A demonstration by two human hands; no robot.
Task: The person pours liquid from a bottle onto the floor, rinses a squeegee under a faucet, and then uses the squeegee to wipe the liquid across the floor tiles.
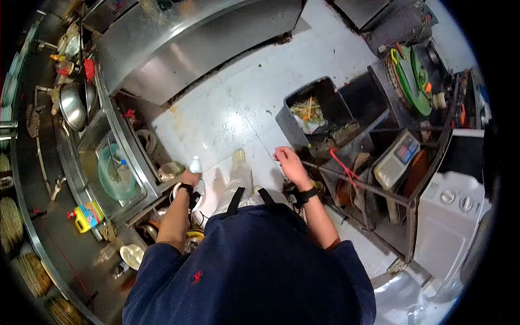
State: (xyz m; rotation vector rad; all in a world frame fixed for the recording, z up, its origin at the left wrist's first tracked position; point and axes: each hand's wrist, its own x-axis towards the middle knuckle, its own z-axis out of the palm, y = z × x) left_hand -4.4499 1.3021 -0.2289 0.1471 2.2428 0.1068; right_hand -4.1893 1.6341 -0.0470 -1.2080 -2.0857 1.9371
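Observation:
My left hand [189, 178] is low beside the steel sink unit, its fingers closed around a white bottle [196, 163]. The bottle's top sticks up past my fingers, and my hand hides part of its body. My right hand [291, 163] hangs in front of the metal rack [374, 187], fingers loosely bent and apart, with nothing visible in them. Dark bands circle both wrists. Between my hands, one light-coloured shoe [239, 156] stands on the pale tiled floor [216, 116].
At left, the sink holds a green-tinted basin [111, 187]; a yellow jug [86, 216] and steel bowl [72, 105] are nearby. A dark bin [285, 115] with scraps stands ahead right. The rack carries a scale [397, 161] and green boards [414, 89]. A white appliance [452, 216] stands at right.

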